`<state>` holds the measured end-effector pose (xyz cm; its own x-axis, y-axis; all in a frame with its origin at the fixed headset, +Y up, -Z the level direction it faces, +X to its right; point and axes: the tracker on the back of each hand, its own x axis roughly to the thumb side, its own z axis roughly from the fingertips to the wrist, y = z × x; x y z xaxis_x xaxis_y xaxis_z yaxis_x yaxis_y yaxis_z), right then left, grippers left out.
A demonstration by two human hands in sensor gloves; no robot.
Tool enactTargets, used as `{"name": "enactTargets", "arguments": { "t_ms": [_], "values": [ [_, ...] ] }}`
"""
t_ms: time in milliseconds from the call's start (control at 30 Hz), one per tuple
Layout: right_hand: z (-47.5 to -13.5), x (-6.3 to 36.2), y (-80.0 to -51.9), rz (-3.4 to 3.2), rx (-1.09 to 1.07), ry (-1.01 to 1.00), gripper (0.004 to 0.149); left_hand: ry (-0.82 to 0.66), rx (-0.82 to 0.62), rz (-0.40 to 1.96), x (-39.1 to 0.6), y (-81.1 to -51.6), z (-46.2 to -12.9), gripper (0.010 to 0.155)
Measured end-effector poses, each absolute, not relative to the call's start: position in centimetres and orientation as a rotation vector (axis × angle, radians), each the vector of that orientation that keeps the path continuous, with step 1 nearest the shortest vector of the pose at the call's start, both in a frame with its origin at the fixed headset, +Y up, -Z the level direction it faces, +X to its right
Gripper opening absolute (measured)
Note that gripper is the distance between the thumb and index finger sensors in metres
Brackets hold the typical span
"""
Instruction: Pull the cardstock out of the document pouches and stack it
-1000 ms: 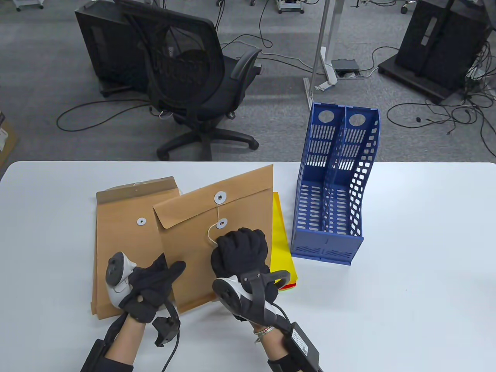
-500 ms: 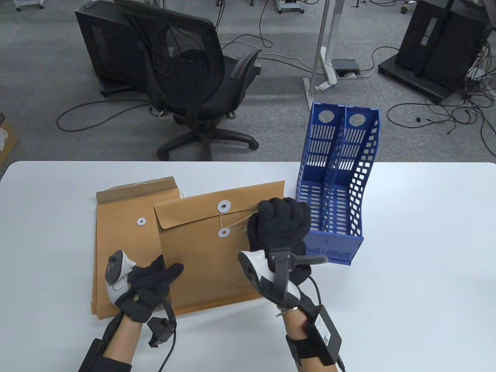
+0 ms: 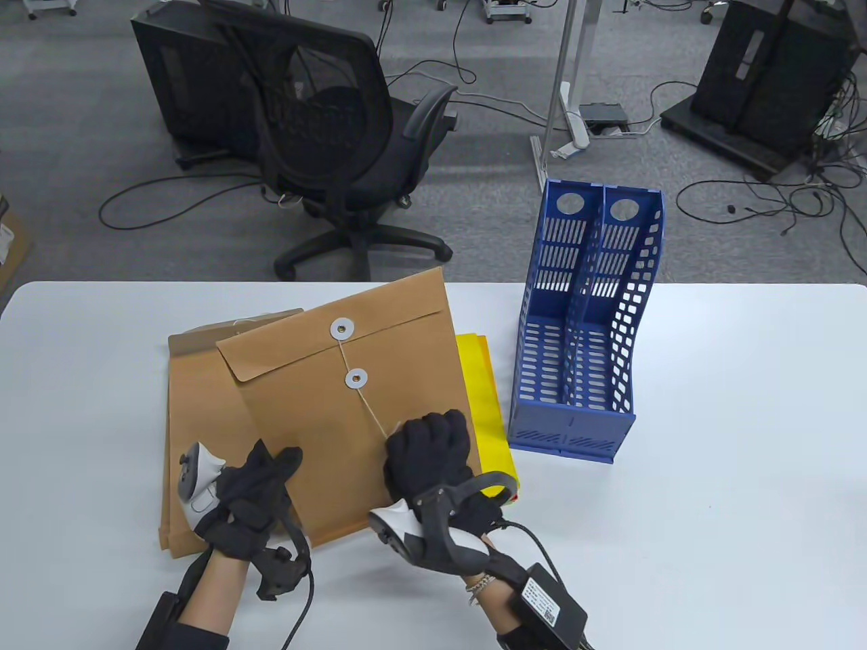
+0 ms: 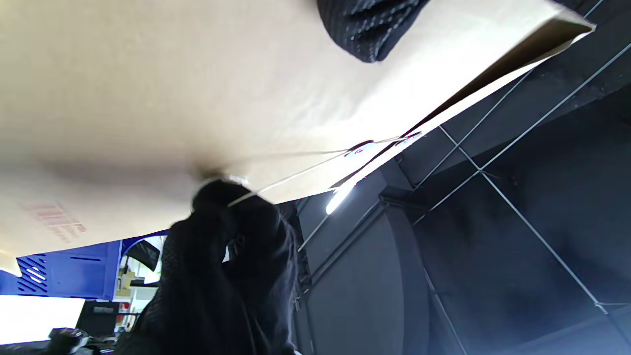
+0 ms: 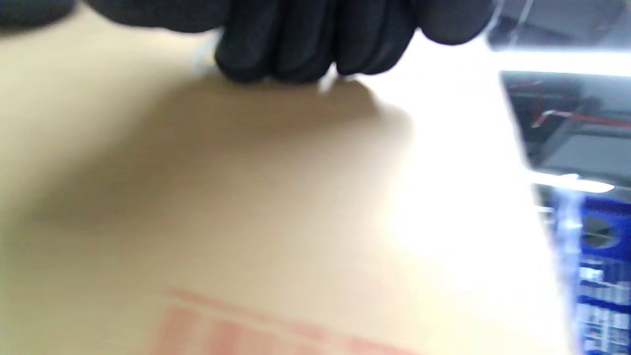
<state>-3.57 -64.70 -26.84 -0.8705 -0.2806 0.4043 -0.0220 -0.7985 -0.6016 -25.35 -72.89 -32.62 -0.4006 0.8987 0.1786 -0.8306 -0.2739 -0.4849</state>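
A brown string-tie pouch (image 3: 325,393) is tilted, its flap closed, over a second brown pouch (image 3: 196,420) that lies flat at the left. My left hand (image 3: 254,484) grips the top pouch's near left corner. My right hand (image 3: 427,450) is closed in a fist on the white string (image 3: 371,413), which runs taut from the lower washer (image 3: 356,378). The left wrist view shows the pouch's face (image 4: 148,88) and the string (image 4: 296,172) leading to my right hand (image 4: 231,266). Yellow cardstock (image 3: 484,406) lies under the pouch's right side.
A blue two-slot file holder (image 3: 582,338) stands upright just right of the cardstock. The white table (image 3: 731,440) stretches to the right. An office chair (image 3: 332,135) stands on the floor beyond the far edge.
My right hand swung from beside the file holder back toward me with the string. The top pouch turned and shifted left, uncovering the yellow cardstock. My left hand kept its grip.
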Motion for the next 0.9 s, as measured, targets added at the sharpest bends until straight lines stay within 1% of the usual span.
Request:
{"name": "enactTargets", "arguments": {
  "t_ms": [167, 300, 367, 400, 433, 467, 500, 533, 567, 600, 633, 700, 767, 800, 900],
  "values": [
    [-25.3, -6.1, -64.9, -2.804, -0.885, 0.881, 0.039, -0.609, -0.174, 1.814, -25.0, -73.1, -32.6, 0.047],
    [-25.1, -5.8, -64.7, -2.906, -0.964, 0.806, 0.04, -0.612, -0.182, 1.808, -25.0, -73.1, -32.6, 0.047],
    [-25.4, -5.3, -64.8, -2.951, -1.081, 0.652, 0.04, -0.616, -0.179, 1.818, -25.1, -73.0, -32.6, 0.047],
    [-25.8, -5.1, -65.0, -2.979, -1.135, 0.465, 0.041, -0.618, -0.175, 1.839, -25.2, -72.9, -32.6, 0.047],
    [-26.0, -4.7, -65.2, -3.021, -1.094, 0.345, 0.046, -0.616, -0.172, 1.854, -25.2, -72.9, -32.6, 0.047],
    [-26.1, -4.0, -65.2, -3.088, -1.013, 0.33, 0.052, -0.613, -0.167, 1.866, -25.5, -72.9, -32.6, 0.047],
    [-26.3, -3.5, -65.2, -3.132, -0.986, 0.401, 0.058, -0.613, -0.166, 1.871, -25.6, -73.0, -32.7, 0.047],
    [-26.4, -2.8, -64.9, -3.174, -0.918, 0.571, 0.061, -0.612, -0.169, 1.875, -25.8, -73.1, -32.7, 0.047],
    [-26.6, -2.1, -64.3, -3.188, -0.816, 0.73, 0.061, -0.605, -0.167, 1.878, -26.0, -73.2, -32.8, 0.047],
    [-26.7, -1.7, -63.9, -3.18, -0.757, 0.804, 0.061, -0.597, -0.165, 1.883, -26.1, -73.3, -32.8, 0.047],
    [-26.9, -1.2, -63.1, -3.148, -0.646, 0.902, 0.058, -0.584, -0.161, 1.894, -26.1, -73.4, -32.8, 0.047],
    [-27.6, -0.7, -61.9, -3.059, -0.514, 0.938, 0.056, -0.575, -0.157, 1.908, -26.1, -73.4, -32.8, 0.047],
    [-28.4, -0.3, -60.6, -2.996, -0.457, 0.893, 0.058, -0.598, -0.165, 1.898, -25.9, -73.3, -32.8, 0.047],
    [-28.5, -0.2, -60.3, -2.992, -0.441, 0.912, 0.059, -0.605, -0.166, 1.89, -25.9, -73.2, -32.8, 0.047],
    [-28.7, 0.4, -59.0, -3.012, -0.37, 1.059, 0.057, -0.621, -0.161, 1.879, -25.9, -72.9, -32.7, 0.047]
  ]
}}
